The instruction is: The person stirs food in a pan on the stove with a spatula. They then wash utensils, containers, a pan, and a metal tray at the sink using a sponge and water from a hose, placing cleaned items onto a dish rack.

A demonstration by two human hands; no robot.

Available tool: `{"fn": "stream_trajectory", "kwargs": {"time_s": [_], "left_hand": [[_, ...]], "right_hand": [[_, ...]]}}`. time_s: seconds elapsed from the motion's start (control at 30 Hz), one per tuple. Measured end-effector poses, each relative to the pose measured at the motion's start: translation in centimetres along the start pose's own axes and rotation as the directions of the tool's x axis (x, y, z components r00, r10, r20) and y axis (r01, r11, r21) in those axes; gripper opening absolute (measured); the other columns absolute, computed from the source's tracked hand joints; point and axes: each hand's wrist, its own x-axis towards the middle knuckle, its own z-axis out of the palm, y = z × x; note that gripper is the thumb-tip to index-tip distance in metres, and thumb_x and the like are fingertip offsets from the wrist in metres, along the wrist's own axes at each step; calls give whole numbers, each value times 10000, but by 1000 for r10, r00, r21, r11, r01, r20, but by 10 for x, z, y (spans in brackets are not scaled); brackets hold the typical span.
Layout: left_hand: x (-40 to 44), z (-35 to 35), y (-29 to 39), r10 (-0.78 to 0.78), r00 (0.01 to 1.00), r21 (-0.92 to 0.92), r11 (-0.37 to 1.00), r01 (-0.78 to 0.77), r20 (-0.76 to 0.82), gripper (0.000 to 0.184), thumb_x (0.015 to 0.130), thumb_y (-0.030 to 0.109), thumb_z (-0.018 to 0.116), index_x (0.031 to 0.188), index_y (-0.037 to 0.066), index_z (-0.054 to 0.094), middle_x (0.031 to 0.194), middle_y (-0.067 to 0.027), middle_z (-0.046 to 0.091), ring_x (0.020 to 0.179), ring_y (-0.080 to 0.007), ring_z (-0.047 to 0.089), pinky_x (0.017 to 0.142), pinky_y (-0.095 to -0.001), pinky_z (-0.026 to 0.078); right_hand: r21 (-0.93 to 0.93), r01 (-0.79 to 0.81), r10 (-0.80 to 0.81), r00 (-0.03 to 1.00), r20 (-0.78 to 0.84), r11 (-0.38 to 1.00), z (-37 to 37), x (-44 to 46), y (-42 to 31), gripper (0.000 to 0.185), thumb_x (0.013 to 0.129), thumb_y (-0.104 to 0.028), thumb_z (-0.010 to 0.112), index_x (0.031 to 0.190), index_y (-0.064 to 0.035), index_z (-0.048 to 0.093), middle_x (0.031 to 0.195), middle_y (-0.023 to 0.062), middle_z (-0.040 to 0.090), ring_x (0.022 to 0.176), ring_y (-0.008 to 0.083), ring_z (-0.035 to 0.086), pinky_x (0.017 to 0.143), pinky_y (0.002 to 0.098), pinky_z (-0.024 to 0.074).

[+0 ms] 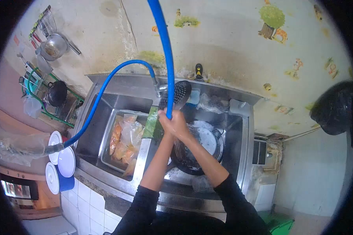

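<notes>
A blue hose (166,51) comes down from above to my hands over the sink's divider. My right hand (177,123) is closed around its lower end. My left hand (166,127) meets it there; its fingers are largely hidden, so its hold is unclear. What looks like a stream of water falls below the hands. Just beyond them is a black perforated skimmer (179,94); whether it is held or resting cannot be told. Below, in the right basin, lie a round pale lid or pan (204,141) and dark cookware. A green item (150,124) lies on the divider.
The left basin holds a metal tray (106,156) with bagged orange-brown food (125,137). A second blue hose (106,90) arches from the tap (161,89) leftward. White-lidded tubs (53,178) stand left, near a dish rack (62,107). A black bag (331,107) hangs right.
</notes>
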Motion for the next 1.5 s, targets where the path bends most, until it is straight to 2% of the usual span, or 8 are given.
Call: {"fn": "stream_trajectory", "kwargs": {"time_s": [0.1,0.17,0.3,0.7,1.07,1.23,1.33,1.5], "left_hand": [[-13,6,11,-26,988,-445,891,92,151,322,862,392,460,816,81,529,899,-34,582,720,-115,546,634,-262,451],[-15,-11,20,-55,953,220,975,-12,296,427,853,494,406,906,84,512,943,-70,575,783,-121,541,689,-281,442],[-3,-16,26,-413,838,158,911,382,356,545,816,612,316,875,103,500,736,-2,494,644,-121,478,600,-253,400],[-19,-23,-26,-409,536,166,881,443,739,365,816,418,442,621,112,399,473,46,271,537,-109,314,595,-234,304],[-37,-23,-9,-494,553,394,869,298,671,429,849,392,383,820,1,557,453,28,318,437,-67,294,478,-196,254],[-43,-25,-8,-567,526,403,823,400,635,406,859,348,392,882,-17,567,542,37,353,481,-63,319,487,-194,264],[-50,-22,-8,-640,466,443,764,469,611,375,851,314,429,913,-29,568,615,47,371,523,-62,340,506,-190,284],[-53,-18,-4,-633,473,385,762,521,613,354,848,277,451,967,-42,549,654,52,370,600,-64,374,548,-182,308]], "right_hand": [[371,-182,100,968,229,911,-13,-2,-1,308,830,-306,541,677,-41,502,565,53,556,496,116,546,468,282,431],[215,-253,189,942,278,943,-40,10,-9,240,866,-270,495,835,-34,524,666,37,575,577,84,557,529,221,464],[28,-214,200,945,259,976,-100,31,-39,293,875,-292,475,896,-5,529,724,54,580,634,88,565,571,222,474],[111,-92,0,772,636,990,-80,61,-17,303,820,-284,565,813,18,586,762,85,613,702,115,579,646,251,477],[197,-104,40,951,306,975,-47,76,6,275,827,-254,551,898,12,547,738,81,616,709,137,602,655,260,477],[233,-19,-125,800,586,972,-52,62,-3,281,834,-268,541,904,3,549,708,54,604,700,109,570,623,243,454],[220,-29,-27,969,247,975,-56,58,-7,204,843,-195,537,908,-2,545,738,20,568,703,111,556,621,248,468],[330,-366,117,803,584,870,-90,33,-22,201,840,-172,535,879,25,542,770,73,584,716,119,564,629,249,492]]}}
